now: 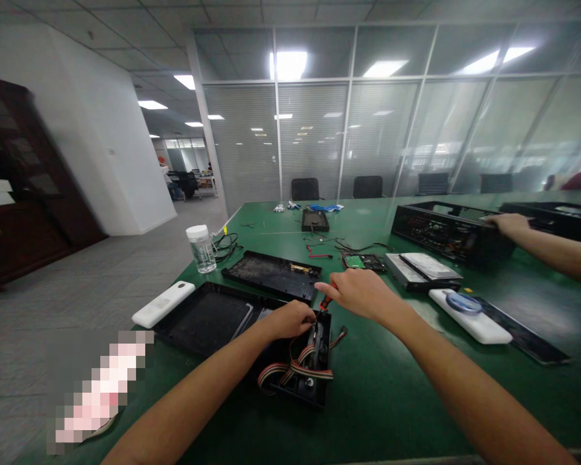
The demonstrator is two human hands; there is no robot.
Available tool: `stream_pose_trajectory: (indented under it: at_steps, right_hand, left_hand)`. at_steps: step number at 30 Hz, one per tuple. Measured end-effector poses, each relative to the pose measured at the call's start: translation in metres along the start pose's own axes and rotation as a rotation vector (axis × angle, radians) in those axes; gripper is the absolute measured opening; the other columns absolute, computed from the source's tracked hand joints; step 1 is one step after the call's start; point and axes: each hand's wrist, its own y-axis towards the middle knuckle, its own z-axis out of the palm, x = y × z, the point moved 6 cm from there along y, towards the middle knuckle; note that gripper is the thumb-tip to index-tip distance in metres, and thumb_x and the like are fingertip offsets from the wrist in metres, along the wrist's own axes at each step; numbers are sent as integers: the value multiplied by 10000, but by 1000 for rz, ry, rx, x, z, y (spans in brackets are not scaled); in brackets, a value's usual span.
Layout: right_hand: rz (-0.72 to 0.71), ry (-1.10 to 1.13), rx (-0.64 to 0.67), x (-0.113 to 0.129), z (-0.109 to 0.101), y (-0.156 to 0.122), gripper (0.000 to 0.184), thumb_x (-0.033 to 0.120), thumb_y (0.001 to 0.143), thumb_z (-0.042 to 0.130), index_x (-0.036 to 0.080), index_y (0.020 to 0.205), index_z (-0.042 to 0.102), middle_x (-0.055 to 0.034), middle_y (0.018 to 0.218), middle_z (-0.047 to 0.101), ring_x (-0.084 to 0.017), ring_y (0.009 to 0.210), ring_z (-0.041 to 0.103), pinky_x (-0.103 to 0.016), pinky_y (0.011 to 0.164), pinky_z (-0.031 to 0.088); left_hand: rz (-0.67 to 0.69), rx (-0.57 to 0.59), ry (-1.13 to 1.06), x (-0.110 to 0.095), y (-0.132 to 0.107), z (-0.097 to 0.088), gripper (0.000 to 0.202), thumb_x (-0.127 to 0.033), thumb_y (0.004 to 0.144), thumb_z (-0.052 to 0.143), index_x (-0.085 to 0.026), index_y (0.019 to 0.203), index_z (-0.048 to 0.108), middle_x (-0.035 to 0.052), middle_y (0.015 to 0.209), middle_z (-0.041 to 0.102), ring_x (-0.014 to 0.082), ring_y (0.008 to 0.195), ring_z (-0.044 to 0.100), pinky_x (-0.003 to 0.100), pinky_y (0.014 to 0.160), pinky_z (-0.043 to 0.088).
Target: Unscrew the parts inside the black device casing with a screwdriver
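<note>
My right hand (pixel 363 294) is wrapped round a screwdriver (pixel 326 302) with an orange-and-black handle. The tool points down into a narrow black plastic housing (pixel 323 361). Close by its tip, my left hand (pixel 293 320) has its fingers pinched together at the housing's upper end; whatever they hold is hidden. A striped ribbon cable (pixel 312 371) loops over the housing. To the left lies a shallow black tray-like cover (pixel 203 316), partly behind my left forearm. Beyond it rests a second black panel (pixel 266 274) with a brass-coloured strip.
A lidded clear bottle (pixel 203 252) and a white device (pixel 163 305) stand left. To the right are a metal drive unit (pixel 419 271), a white power bank (pixel 469 316) and a dark phone (pixel 520 332). Another person's hand (pixel 510 226) touches a black computer case (pixel 445 229).
</note>
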Motion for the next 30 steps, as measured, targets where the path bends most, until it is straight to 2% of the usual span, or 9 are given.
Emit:
stream_pose_trajectory:
  at_steps: [5,10,13,15,16,20,22,25,30]
  right_hand:
    - [-83,64,-5,6,-4,-2,458,522,882,279,185,895,590,-91,732,645,-209,675,601,-280,592,350]
    - [-33,223,-114,-22,10,-3,490,562,846,334,188,634,572,-55,604,586,-176,609,561,-265,559,340]
    - [-12,720,-133,-59,50,-4,419,527,845,363,187,674,539,18,536,509,-115,490,474,-231,484,338]
    - [169,1182,-123,-91,91,-4,410,528,854,325,188,744,526,72,432,378,-90,348,331,-212,361,274]
    - [287,1395,-204,-108,109,-6,385,518,854,331,191,767,514,88,421,338,-79,320,276,-202,326,243]
    - [446,1918,-467,-132,149,-6,218,396,757,565,197,740,475,35,597,503,-68,425,426,-195,384,391]
    - [429,1968,-509,-128,149,-4,228,322,685,655,206,733,464,33,643,515,-77,497,479,-210,457,445]
    - [320,1896,-516,-114,135,-4,276,303,661,678,216,686,418,61,602,447,-77,495,458,-209,459,420]
    - [78,1487,-325,-80,105,-7,351,488,848,395,197,658,446,35,541,441,-104,482,437,-242,477,362]
  left_hand:
    - [-17,10,-14,0,-1,0,112,-125,767,539,-145,811,640,34,790,635,142,744,569,203,687,396]
    - [-10,-14,-33,0,-1,0,142,-117,774,526,-147,870,627,40,837,633,153,785,569,218,731,404]
    - [6,-27,-33,-1,-2,-1,153,-119,783,514,-144,900,608,49,867,621,160,823,560,231,770,406]
    - [20,-30,-25,-3,-3,-1,144,-121,787,510,-144,900,595,52,875,614,161,837,552,234,782,407]
    - [25,-31,-17,-5,-4,-1,136,-122,787,510,-143,896,589,54,874,611,163,843,548,236,788,407]
    - [41,-59,-9,-6,-5,-9,128,-142,809,495,-140,900,585,60,890,608,165,868,541,238,803,407]
    - [36,-73,-22,-2,-7,-16,136,-160,818,494,-141,901,600,59,897,617,159,867,548,233,806,406]
    - [-7,-5,-11,14,-12,-24,131,-161,791,526,-158,852,642,39,858,647,149,827,573,226,803,407]
    - [-205,230,127,47,-24,-22,118,-117,679,592,-184,722,680,17,736,669,139,698,599,196,660,430]
